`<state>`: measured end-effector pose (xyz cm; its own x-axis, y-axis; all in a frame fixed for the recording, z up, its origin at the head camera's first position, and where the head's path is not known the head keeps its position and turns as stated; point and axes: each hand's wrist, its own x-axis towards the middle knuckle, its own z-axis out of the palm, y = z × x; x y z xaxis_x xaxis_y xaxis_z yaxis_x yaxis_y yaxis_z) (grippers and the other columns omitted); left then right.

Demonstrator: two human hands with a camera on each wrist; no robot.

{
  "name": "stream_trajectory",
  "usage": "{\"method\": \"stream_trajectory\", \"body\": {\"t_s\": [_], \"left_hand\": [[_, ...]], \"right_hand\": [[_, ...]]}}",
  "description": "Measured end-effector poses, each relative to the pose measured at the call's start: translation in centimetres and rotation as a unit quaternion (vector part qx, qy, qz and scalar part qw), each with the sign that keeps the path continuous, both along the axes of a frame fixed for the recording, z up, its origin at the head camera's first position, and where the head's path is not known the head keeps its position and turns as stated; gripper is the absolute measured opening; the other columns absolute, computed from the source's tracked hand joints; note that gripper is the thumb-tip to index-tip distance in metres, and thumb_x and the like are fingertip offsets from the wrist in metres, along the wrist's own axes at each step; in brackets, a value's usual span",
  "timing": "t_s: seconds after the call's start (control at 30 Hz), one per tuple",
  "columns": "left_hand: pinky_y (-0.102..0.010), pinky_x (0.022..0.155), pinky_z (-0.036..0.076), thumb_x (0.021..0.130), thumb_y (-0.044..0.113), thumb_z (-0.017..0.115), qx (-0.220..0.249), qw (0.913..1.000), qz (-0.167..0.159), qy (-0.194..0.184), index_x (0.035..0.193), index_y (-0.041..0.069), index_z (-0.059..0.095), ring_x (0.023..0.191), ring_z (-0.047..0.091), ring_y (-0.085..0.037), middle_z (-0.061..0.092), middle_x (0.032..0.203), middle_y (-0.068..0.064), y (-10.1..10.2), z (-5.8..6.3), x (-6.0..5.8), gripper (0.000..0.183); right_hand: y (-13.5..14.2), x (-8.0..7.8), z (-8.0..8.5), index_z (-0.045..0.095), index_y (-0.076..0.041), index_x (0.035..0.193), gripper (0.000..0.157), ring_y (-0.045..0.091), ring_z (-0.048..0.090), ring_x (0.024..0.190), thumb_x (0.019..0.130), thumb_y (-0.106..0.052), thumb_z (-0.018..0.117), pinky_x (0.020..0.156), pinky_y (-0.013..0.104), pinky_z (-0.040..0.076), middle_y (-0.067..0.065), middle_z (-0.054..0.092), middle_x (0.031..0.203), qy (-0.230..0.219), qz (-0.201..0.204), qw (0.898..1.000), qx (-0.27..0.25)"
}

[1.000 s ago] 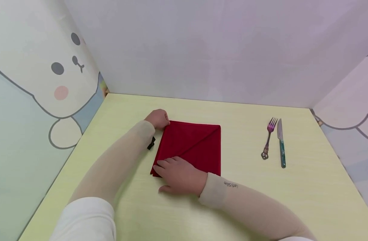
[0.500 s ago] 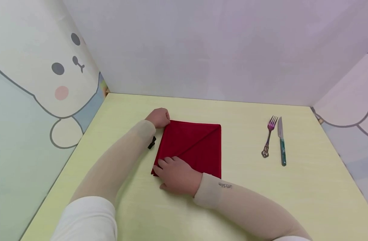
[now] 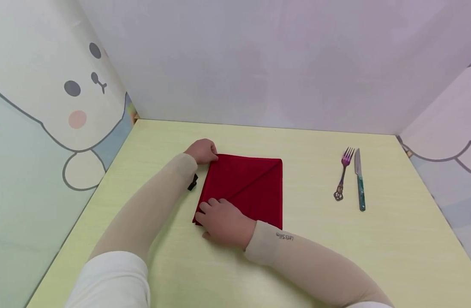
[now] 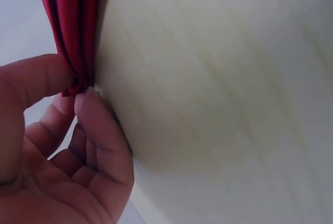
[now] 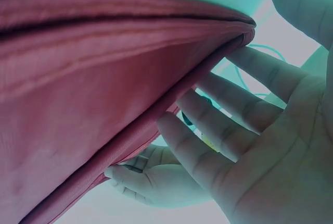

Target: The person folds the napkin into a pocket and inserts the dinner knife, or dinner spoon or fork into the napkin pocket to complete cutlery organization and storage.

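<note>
A red cloth napkin (image 3: 251, 179), folded to a square with a diagonal fold line, lies on the pale yellow table. At its far left corner my left hand (image 3: 203, 151) pinches the fabric; the left wrist view shows the napkin's stacked layers (image 4: 78, 21) between thumb and fingertips. Over the near left corner lies my right hand (image 3: 225, 222). Seen from the right wrist, its nearly straight fingers (image 5: 223, 125) touch the napkin's edge, and the thumb stands apart from the cloth. Part of the near edge is hidden under the right hand and forearm.
To the right lie a fork (image 3: 343, 173) with a purplish head and a knife (image 3: 360, 179) with a teal handle, side by side. A small black item (image 3: 193, 182), perhaps a ribbon bow, sits beside my left forearm. Curtain-like walls (image 3: 258, 64) enclose the table (image 3: 308, 265).
My right hand has shifted slightly left along the near left corner, its thumb drawn in closer to the fingers. The left hand keeps its pinch on the napkin.
</note>
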<state>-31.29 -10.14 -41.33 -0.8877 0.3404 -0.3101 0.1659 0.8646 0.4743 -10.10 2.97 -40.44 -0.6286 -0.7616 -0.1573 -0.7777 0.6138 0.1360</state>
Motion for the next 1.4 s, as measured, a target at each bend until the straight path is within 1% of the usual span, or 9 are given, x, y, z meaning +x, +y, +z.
{"method": "stream_trajectory", "body": {"t_s": [0.17,0.27,0.43,0.7,0.8,0.93,1.13,1.23,1.4], "left_hand": [[-0.041,0.088,0.049,0.096,0.021,0.07,0.011,0.9999,0.002,0.008,0.099,0.008,0.068,0.094,0.058,-0.026,0.066,0.097,-0.007,-0.2,-0.4,-0.2,0.013],[-0.041,0.087,0.049,0.097,0.021,0.07,0.015,0.9998,0.006,0.006,0.1,0.008,0.068,0.095,0.057,-0.026,0.065,0.098,-0.008,-0.3,-0.5,-0.2,0.013],[-0.041,0.086,0.049,0.097,0.02,0.07,0.015,0.9999,0.006,-0.001,0.101,0.008,0.068,0.094,0.057,-0.026,0.065,0.098,-0.008,-0.4,-0.5,-0.2,0.013],[-0.039,0.085,0.049,0.099,0.02,0.068,0.018,0.9998,-0.009,-0.005,0.103,0.008,0.068,0.094,0.057,-0.026,0.065,0.099,-0.008,-0.2,0.0,0.1,0.012],[-0.039,0.084,0.049,0.099,0.02,0.068,0.016,0.9998,-0.01,-0.009,0.103,0.008,0.068,0.095,0.056,-0.026,0.065,0.099,-0.008,-0.3,0.1,0.2,0.012],[-0.038,0.083,0.048,0.099,0.02,0.068,0.016,0.9997,-0.012,-0.012,0.103,0.008,0.068,0.095,0.056,-0.026,0.065,0.099,-0.008,-0.4,0.1,0.0,0.012],[-0.038,0.082,0.048,0.099,0.019,0.068,0.024,0.9995,-0.013,-0.017,0.104,0.007,0.068,0.094,0.056,-0.026,0.065,0.098,-0.009,-0.5,-0.1,-0.2,0.013],[-0.037,0.081,0.048,0.099,0.019,0.068,0.025,0.9994,-0.013,-0.018,0.103,0.007,0.068,0.093,0.057,-0.025,0.065,0.098,-0.008,-0.5,-0.1,-0.2,0.013],[-0.037,0.082,0.048,0.099,0.019,0.068,0.025,0.9995,-0.016,-0.015,0.103,0.007,0.068,0.094,0.057,-0.025,0.065,0.098,-0.009,-0.4,0.1,0.0,0.013]], "right_hand": [[-0.3,0.2,0.2,0.067,-0.028,0.127,0.035,0.015,0.058,0.097,0.096,-0.044,0.071,0.081,0.028,0.049,-0.005,0.063,0.114,0.016,0.003,1.0,0.005],[-0.6,0.3,0.2,0.067,-0.03,0.126,0.029,0.016,0.058,0.095,0.098,-0.036,0.068,0.08,0.028,0.049,-0.004,0.063,0.112,0.024,0.011,1.0,0.008],[-1.1,0.1,0.4,0.071,-0.03,0.113,0.018,0.015,0.058,0.086,0.097,-0.026,0.066,0.074,0.027,0.047,-0.004,0.063,0.104,0.037,0.027,0.999,0.005],[-1.2,-1.2,0.7,0.072,-0.033,0.107,0.015,0.013,0.056,0.087,0.095,-0.025,0.07,0.074,0.026,0.046,-0.01,0.064,0.101,0.074,0.115,0.989,0.056],[-1.2,-2.0,0.8,0.071,-0.029,0.105,0.01,0.013,0.055,0.085,0.097,-0.026,0.067,0.075,0.026,0.045,-0.009,0.062,0.099,0.047,0.125,0.991,0.031],[-1.4,-3.2,1.0,0.067,-0.023,0.099,0.006,0.013,0.05,0.076,0.099,-0.022,0.061,0.07,0.025,0.044,-0.007,0.055,0.093,-0.033,0.124,0.991,-0.034],[-1.5,-4.6,0.3,0.066,-0.024,0.103,0.009,0.009,0.05,0.076,0.1,-0.016,0.061,0.071,0.019,0.043,-0.008,0.051,0.099,-0.12,0.131,0.983,-0.052],[-1.4,-5.1,-0.2,0.067,-0.025,0.108,0.014,0.008,0.051,0.085,0.098,-0.016,0.065,0.077,0.017,0.043,-0.009,0.053,0.104,-0.13,0.133,0.981,-0.054],[-1.4,-5.2,-0.6,0.066,-0.025,0.106,0.01,0.011,0.047,0.089,0.098,-0.019,0.065,0.074,0.021,0.042,-0.01,0.056,0.1,-0.083,0.146,0.985,-0.043]]}}
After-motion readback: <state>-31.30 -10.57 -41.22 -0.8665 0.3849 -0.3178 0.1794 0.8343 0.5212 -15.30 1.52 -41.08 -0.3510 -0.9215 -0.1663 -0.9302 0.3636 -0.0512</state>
